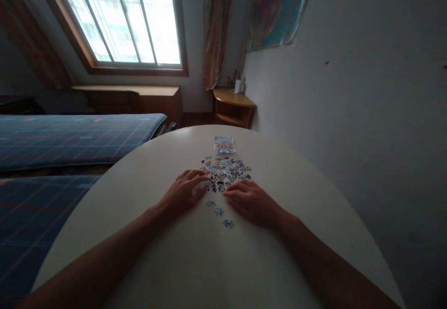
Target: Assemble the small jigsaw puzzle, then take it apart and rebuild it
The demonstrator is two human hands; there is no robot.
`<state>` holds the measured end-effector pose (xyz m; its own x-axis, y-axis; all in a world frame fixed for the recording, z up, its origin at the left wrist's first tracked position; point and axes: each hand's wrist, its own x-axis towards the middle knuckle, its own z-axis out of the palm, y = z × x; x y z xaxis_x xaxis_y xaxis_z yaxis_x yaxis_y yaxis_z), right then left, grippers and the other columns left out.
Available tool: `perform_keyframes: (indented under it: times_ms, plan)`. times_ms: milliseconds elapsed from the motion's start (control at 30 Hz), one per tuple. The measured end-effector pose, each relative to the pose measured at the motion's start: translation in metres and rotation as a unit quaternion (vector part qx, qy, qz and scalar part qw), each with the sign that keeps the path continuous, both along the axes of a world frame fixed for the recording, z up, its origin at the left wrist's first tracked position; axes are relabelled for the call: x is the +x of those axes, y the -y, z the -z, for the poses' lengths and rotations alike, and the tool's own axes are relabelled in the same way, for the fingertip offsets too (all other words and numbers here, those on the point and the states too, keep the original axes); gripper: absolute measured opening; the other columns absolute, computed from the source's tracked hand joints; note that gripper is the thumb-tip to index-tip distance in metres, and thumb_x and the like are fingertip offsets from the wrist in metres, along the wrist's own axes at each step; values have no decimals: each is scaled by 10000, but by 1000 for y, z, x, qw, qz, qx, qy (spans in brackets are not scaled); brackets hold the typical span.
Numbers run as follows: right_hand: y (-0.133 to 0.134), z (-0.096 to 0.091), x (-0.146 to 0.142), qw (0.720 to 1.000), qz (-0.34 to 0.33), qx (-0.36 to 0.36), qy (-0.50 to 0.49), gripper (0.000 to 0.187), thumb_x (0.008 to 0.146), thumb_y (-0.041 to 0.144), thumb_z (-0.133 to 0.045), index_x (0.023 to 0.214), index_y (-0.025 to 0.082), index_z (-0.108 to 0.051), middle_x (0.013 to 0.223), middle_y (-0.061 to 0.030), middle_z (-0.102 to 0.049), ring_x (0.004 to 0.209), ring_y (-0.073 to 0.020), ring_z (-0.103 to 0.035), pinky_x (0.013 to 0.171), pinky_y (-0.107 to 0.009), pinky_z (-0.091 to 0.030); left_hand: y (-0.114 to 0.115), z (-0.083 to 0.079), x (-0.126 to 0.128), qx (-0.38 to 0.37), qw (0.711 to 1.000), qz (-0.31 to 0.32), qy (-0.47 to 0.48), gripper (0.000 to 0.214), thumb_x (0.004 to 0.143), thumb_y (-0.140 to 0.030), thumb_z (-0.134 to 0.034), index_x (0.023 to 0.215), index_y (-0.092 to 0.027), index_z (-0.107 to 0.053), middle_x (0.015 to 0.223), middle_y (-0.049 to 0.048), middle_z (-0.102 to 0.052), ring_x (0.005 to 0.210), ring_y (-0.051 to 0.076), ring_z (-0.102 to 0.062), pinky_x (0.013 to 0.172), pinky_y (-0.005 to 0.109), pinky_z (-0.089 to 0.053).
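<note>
A loose pile of small jigsaw pieces [228, 170] in mixed colours lies on the white round table [223, 262]. My left hand [185, 190] rests at the pile's left edge, its fingers stretched out and apart over the nearest pieces. At the front right edge of the pile, my right hand [249, 202] lies palm down with fingers extended, the tips close to a few pieces. Three light blue pieces sit apart from the pile, between the hands and nearer to me: one puzzle piece [210, 203], a second piece [219, 211] and a third piece [228, 223].
Behind the pile lies a small printed picture packet [224, 145]. Left of the table are beds with blue plaid mattresses [70, 137]. A wooden corner shelf [233, 97] stands past the far edge, and a bare wall [366, 113] runs along the right.
</note>
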<state>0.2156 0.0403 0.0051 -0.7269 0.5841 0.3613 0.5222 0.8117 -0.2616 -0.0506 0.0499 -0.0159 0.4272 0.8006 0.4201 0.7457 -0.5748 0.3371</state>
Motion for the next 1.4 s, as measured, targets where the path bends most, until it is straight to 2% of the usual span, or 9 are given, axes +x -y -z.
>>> perform_keyframes:
  times_ms: [267,367,467,667,900,1067,1400]
  plan:
    - [-10,8,6,999,38,-2,-4,193,948,229,-547,1053,220,-709,1050,-63,-705,984,-193,-610,914,-382,-456,-3,4,-2,2,999,-39,-8,243,902,-291,-568,1123,-237,-654,1242,70,-625,1149,252,-549,1011,489,-452]
    - [-14,10,8,998,50,-17,-28,179,918,183,-575,1036,212,-706,1053,-59,-701,995,-190,-608,921,-368,-462,-5,4,-3,4,1000,-23,-6,248,913,-305,-553,1130,-232,-648,1234,79,-627,1147,252,-550,1005,491,-457]
    - [-18,11,11,993,98,-25,-60,179,887,145,-594,1018,205,-700,1045,-65,-699,1010,-196,-605,942,-372,-460,-4,4,-5,3,1000,-4,-8,264,906,-321,-563,1145,-243,-643,1247,82,-620,1158,253,-550,1006,492,-455]
    - [-29,15,15,973,206,-30,-101,257,914,214,-538,1137,203,-665,1154,-82,-668,1108,-223,-564,1006,-421,-421,-5,5,-6,-4,1000,-18,-15,267,907,-336,-560,1142,-233,-635,1258,79,-614,1168,262,-544,1014,496,-445]
    - [-34,20,16,963,236,-46,-120,335,921,225,-485,1212,140,-627,1209,-109,-655,1149,-235,-538,1043,-422,-392,-5,5,-3,-3,999,-36,-7,242,917,-304,-525,1116,-217,-632,1233,76,-630,1143,257,-556,1010,486,-447]
    - [-36,21,17,958,251,-48,-132,341,924,199,-440,1206,145,-623,1215,-105,-656,1154,-233,-538,1046,-424,-392,-6,4,-2,-5,999,-44,-12,240,915,-297,-525,1112,-206,-628,1242,78,-624,1152,262,-553,1021,481,-439]
    - [-48,32,23,916,359,-52,-172,346,857,107,-414,1103,140,-654,1112,-100,-687,1084,-224,-567,1006,-371,-411,-7,6,0,-15,996,-81,-18,247,901,-275,-510,1109,-202,-621,1232,73,-627,1139,259,-550,1026,468,-437]
